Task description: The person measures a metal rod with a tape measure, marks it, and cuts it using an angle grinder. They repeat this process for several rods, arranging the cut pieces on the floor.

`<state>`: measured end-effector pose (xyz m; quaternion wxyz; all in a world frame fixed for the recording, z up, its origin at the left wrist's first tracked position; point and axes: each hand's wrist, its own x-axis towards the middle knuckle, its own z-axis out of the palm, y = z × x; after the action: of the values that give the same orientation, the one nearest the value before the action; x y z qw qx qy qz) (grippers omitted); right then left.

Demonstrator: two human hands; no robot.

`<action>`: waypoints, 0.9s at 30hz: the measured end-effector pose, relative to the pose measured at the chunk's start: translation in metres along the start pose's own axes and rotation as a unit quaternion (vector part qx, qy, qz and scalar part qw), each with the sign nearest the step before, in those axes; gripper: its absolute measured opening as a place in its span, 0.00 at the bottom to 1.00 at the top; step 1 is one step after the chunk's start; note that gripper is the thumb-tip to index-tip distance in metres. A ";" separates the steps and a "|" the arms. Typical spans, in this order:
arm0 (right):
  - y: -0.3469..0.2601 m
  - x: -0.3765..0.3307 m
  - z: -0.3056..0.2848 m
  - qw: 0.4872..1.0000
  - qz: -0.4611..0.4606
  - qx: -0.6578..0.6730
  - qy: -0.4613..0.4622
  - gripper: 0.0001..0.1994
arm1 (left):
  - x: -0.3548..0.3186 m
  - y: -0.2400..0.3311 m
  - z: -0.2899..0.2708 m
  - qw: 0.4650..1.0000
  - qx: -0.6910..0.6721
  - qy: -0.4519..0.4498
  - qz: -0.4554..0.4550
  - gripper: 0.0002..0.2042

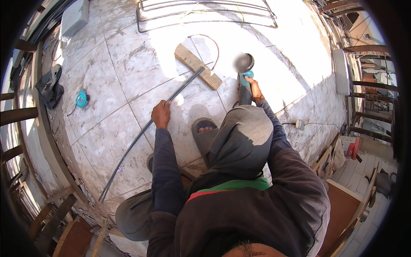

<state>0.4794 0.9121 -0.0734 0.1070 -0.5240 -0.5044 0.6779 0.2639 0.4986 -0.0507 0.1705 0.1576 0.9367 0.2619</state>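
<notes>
My left hand is closed around a few thin dark metal rods lying together. Their far ends rest on a wooden block, and their other ends trail down to the lower left over the tiles. Gripped in my right hand is an angle grinder with a teal and dark body. Its round guard points away from me, to the right of the block and apart from the rods. A grey blur beside the guard hides the disc.
A teal tape measure and a crumpled black bag lie at the left. Far ahead is a frame of bent rods. A thin curved wire lies beyond the block. A corded plug socket sits at the right. My sandalled foot is near the rods.
</notes>
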 end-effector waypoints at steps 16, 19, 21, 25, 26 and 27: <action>-0.030 -0.070 0.025 0.956 -0.039 -0.268 0.115 0.45 | 0.000 -0.005 -0.003 1.000 0.018 -0.008 -0.013 0.18; -0.028 -0.068 0.018 0.922 -0.040 -0.348 0.167 0.42 | 0.001 -0.002 0.001 1.000 0.008 -0.006 0.000 0.18; -0.028 -0.069 0.019 0.895 -0.042 -0.404 0.185 0.40 | 0.002 -0.005 0.002 1.000 0.000 -0.001 0.003 0.18; -0.020 -0.075 0.018 0.906 -0.076 -0.373 0.185 0.38 | -0.001 -0.004 -0.001 1.000 -0.015 0.009 0.006 0.18; -0.019 -0.076 0.019 0.911 -0.081 -0.359 0.185 0.38 | -0.001 -0.005 -0.002 1.000 -0.018 0.012 0.010 0.18; -0.018 -0.077 0.021 0.916 -0.086 -0.345 0.186 0.38 | -0.002 -0.007 -0.004 1.000 -0.021 0.013 0.015 0.18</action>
<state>0.4885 0.8567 -0.0133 0.0695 -0.6000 -0.7207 0.3403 0.2622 0.4905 -0.0509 0.1575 0.1648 0.9307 0.2862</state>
